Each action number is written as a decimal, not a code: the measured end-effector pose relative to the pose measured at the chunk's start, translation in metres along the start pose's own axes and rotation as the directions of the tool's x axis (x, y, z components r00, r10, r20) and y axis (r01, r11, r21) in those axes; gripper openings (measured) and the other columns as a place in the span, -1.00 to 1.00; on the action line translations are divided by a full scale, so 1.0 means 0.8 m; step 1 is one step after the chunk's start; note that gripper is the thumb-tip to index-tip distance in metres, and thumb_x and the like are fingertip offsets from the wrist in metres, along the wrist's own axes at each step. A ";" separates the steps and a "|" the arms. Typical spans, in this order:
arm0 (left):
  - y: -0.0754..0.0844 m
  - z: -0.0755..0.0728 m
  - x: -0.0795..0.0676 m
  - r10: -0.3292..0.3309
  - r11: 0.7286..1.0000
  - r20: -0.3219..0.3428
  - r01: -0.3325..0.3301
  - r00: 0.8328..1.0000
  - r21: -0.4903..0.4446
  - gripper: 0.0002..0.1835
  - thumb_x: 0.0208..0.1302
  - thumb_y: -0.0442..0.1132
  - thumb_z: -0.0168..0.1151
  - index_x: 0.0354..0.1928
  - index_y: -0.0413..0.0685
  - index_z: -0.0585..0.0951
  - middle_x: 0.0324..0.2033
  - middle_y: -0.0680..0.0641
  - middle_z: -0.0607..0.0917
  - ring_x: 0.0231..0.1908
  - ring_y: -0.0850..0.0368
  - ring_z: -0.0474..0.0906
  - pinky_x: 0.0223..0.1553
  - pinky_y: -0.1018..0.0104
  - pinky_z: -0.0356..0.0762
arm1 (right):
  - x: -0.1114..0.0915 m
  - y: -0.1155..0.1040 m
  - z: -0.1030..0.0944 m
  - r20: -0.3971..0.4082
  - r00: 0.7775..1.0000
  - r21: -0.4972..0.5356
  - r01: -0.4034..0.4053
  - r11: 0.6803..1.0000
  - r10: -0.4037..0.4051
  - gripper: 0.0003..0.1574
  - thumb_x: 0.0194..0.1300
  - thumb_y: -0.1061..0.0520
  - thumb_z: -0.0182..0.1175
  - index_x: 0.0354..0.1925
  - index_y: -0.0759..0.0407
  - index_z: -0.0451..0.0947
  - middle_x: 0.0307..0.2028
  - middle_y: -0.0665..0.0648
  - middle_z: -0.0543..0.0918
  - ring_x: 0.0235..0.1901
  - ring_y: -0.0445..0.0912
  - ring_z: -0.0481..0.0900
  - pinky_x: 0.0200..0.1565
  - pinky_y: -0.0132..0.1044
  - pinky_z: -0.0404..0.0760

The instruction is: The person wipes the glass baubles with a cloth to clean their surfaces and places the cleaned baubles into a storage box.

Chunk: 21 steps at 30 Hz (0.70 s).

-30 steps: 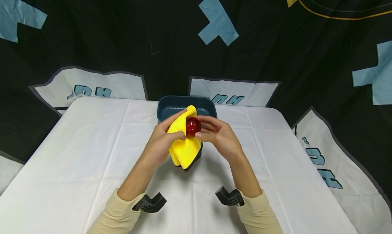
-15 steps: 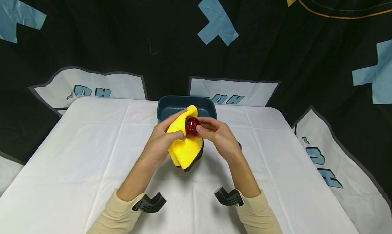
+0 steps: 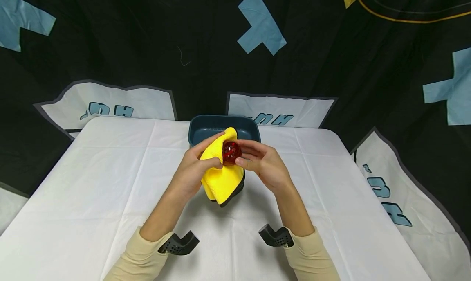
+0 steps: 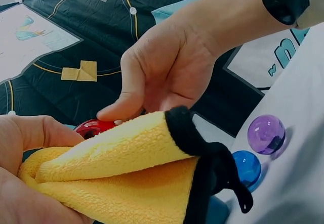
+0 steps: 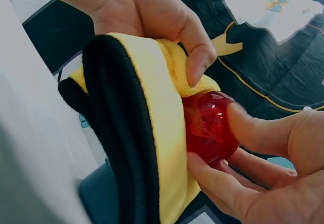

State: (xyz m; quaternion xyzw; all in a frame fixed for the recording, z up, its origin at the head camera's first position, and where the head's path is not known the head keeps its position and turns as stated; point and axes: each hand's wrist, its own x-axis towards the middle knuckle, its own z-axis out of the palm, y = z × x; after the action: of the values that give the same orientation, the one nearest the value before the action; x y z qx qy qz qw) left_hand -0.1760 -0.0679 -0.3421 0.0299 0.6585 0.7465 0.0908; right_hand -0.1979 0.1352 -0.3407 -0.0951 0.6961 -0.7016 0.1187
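A clear red ball (image 3: 231, 153) sits against a folded yellow cloth (image 3: 222, 185) with black edging, held up above the table. My left hand (image 3: 193, 166) grips the cloth, its thumb pressing the near side beside the ball. From the other side, my right hand (image 3: 268, 164) pinches the ball between thumb and fingers. In the right wrist view, the ball (image 5: 208, 125) shows red swirls inside, and its left part is hidden by the cloth (image 5: 167, 128). A black loop (image 4: 235, 181) hangs from the cloth's corner in the left wrist view.
A dark teal basin (image 3: 198, 127) stands behind the hands near the far table edge, partly hidden by them. In the left wrist view, a purple ball (image 4: 267, 134) and a blue ball (image 4: 247, 168) rest on the white table. A black printed curtain (image 3: 206, 68) hangs behind.
My right thumb slid over the front of the red ball half a second ago and is now back at its lower right edge. The left hand and cloth have barely moved.
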 end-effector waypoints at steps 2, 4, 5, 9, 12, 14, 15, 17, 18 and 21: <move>0.000 0.000 0.000 -0.003 1.000 -0.004 0.003 1.000 0.001 -0.22 0.08 -0.41 0.23 0.39 0.31 0.49 0.35 0.06 0.43 0.21 -0.08 0.39 -0.01 0.19 0.60 | 0.000 0.002 0.000 -0.002 1.000 -0.021 -0.011 1.000 0.011 -0.46 0.34 0.25 0.26 0.27 0.30 0.52 0.16 0.30 0.64 0.07 0.03 0.69 0.17 -0.23 0.62; -0.001 0.000 0.000 -0.001 1.000 -0.003 0.001 1.000 -0.001 -0.23 0.08 -0.41 0.22 0.38 0.31 0.50 0.35 0.06 0.43 0.21 -0.08 0.39 -0.01 0.18 0.60 | 0.001 0.003 -0.001 0.001 1.000 -0.037 -0.021 0.999 0.021 -0.48 0.39 0.17 0.24 0.25 0.33 0.53 0.12 0.32 0.67 0.03 0.01 0.71 0.17 -0.22 0.62; -0.001 0.000 0.000 0.000 1.000 -0.002 0.000 1.000 -0.002 -0.23 0.08 -0.41 0.22 0.38 0.31 0.50 0.34 0.06 0.43 0.21 -0.08 0.39 -0.02 0.18 0.60 | 0.001 0.004 -0.001 0.002 1.000 -0.045 -0.026 0.999 0.026 -0.48 0.41 0.14 0.23 0.25 0.34 0.52 0.10 0.32 0.68 0.01 0.00 0.72 0.17 -0.21 0.62; -0.002 -0.001 0.001 0.003 1.000 0.001 -0.003 1.000 -0.005 -0.23 0.08 -0.42 0.22 0.39 0.29 0.50 0.35 0.05 0.42 0.21 -0.09 0.39 -0.01 0.19 0.60 | 0.002 0.003 -0.001 0.001 0.999 -0.072 -0.034 0.997 0.034 -0.47 0.41 0.13 0.23 0.27 0.34 0.51 0.11 0.32 0.67 0.01 -0.01 0.71 0.19 -0.20 0.61; -0.003 -0.001 0.003 0.001 1.000 -0.002 -0.001 1.000 -0.006 -0.23 0.08 -0.42 0.22 0.39 0.29 0.50 0.35 0.04 0.42 0.20 -0.10 0.40 -0.02 0.20 0.61 | 0.003 0.002 0.001 -0.026 1.000 -0.058 -0.014 0.998 0.012 -0.47 0.37 0.19 0.26 0.27 0.27 0.51 0.16 0.28 0.64 0.09 0.02 0.67 0.19 -0.22 0.61; -0.003 -0.001 0.003 -0.001 1.000 -0.002 0.001 1.000 -0.007 -0.23 0.09 -0.42 0.22 0.39 0.29 0.49 0.35 0.04 0.42 0.20 -0.10 0.40 -0.03 0.20 0.62 | 0.002 0.002 0.003 -0.035 0.999 -0.037 0.005 0.999 -0.006 -0.48 0.35 0.22 0.28 0.26 0.23 0.52 0.19 0.25 0.61 0.14 0.05 0.63 0.19 -0.21 0.61; -0.003 -0.001 0.003 -0.001 1.000 -0.002 0.001 1.000 -0.008 -0.23 0.08 -0.42 0.22 0.39 0.29 0.49 0.35 0.04 0.42 0.20 -0.10 0.40 -0.03 0.20 0.62 | 0.002 0.001 0.003 -0.037 0.999 -0.029 0.014 0.999 -0.015 -0.47 0.34 0.23 0.28 0.27 0.21 0.52 0.20 0.25 0.60 0.17 0.07 0.62 0.18 -0.21 0.62; -0.002 -0.001 0.003 0.001 1.000 0.002 -0.001 1.000 -0.014 -0.23 0.08 -0.42 0.22 0.39 0.28 0.49 0.35 0.03 0.42 0.20 -0.10 0.40 -0.03 0.20 0.62 | 0.001 0.000 0.003 -0.025 1.000 -0.010 0.018 1.000 -0.018 -0.46 0.33 0.27 0.29 0.26 0.21 0.52 0.21 0.23 0.59 0.18 0.08 0.61 0.18 -0.22 0.62; -0.002 -0.002 0.002 0.001 1.000 0.003 -0.001 1.000 -0.017 -0.22 0.08 -0.43 0.22 0.40 0.28 0.49 0.35 0.03 0.42 0.20 -0.10 0.40 -0.03 0.20 0.62 | 0.000 0.000 0.002 -0.014 1.000 -0.006 0.013 1.000 -0.013 -0.44 0.31 0.29 0.29 0.27 0.21 0.52 0.22 0.23 0.58 0.18 0.08 0.60 0.18 -0.22 0.61; -0.003 -0.002 0.002 -0.002 1.000 -0.001 0.002 1.000 -0.021 -0.22 0.08 -0.42 0.23 0.40 0.28 0.48 0.36 0.04 0.42 0.20 -0.10 0.40 -0.01 0.19 0.62 | 0.000 -0.001 0.000 0.015 1.000 0.005 -0.001 1.000 0.001 -0.33 0.24 0.38 0.30 0.31 0.22 0.48 0.27 0.23 0.54 0.21 0.10 0.57 0.18 -0.23 0.61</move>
State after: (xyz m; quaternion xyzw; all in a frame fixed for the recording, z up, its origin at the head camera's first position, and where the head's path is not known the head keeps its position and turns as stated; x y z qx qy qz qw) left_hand -0.1778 -0.0686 -0.3445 0.0278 0.6506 0.7534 0.0915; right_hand -0.1977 0.1352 -0.3401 -0.0998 0.6933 -0.7027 0.1245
